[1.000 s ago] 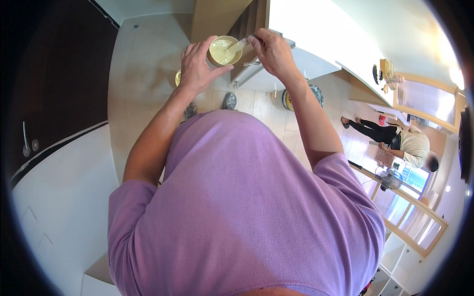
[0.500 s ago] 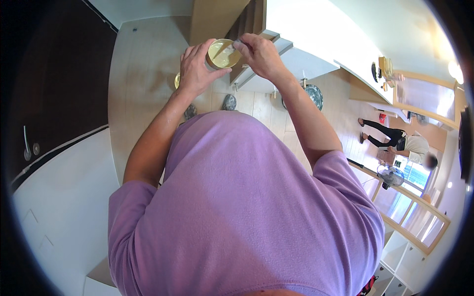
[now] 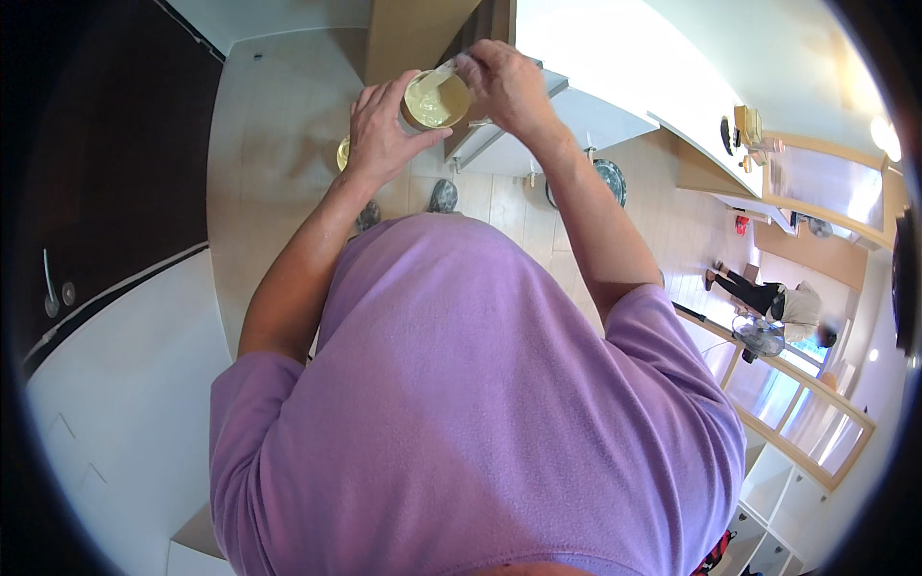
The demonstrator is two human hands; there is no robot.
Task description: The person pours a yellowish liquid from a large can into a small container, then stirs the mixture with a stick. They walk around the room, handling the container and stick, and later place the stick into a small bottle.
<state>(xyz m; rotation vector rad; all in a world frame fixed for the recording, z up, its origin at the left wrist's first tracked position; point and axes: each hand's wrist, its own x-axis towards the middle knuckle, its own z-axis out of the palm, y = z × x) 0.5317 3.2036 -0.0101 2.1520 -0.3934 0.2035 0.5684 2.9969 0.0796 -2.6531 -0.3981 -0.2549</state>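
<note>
The left hand [image 3: 379,132] grips a yellow tub [image 3: 458,102] at the far side, left of the white cabinet [image 3: 595,58]; the right hand [image 3: 514,91] pinches a pale spatula [image 3: 438,75] slanting into its creamy paste [image 3: 433,106].

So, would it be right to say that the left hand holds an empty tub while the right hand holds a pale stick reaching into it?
Not quite: the tub in the left hand isn't empty; the head view shows pale yellow material inside. The rest is right.
</note>
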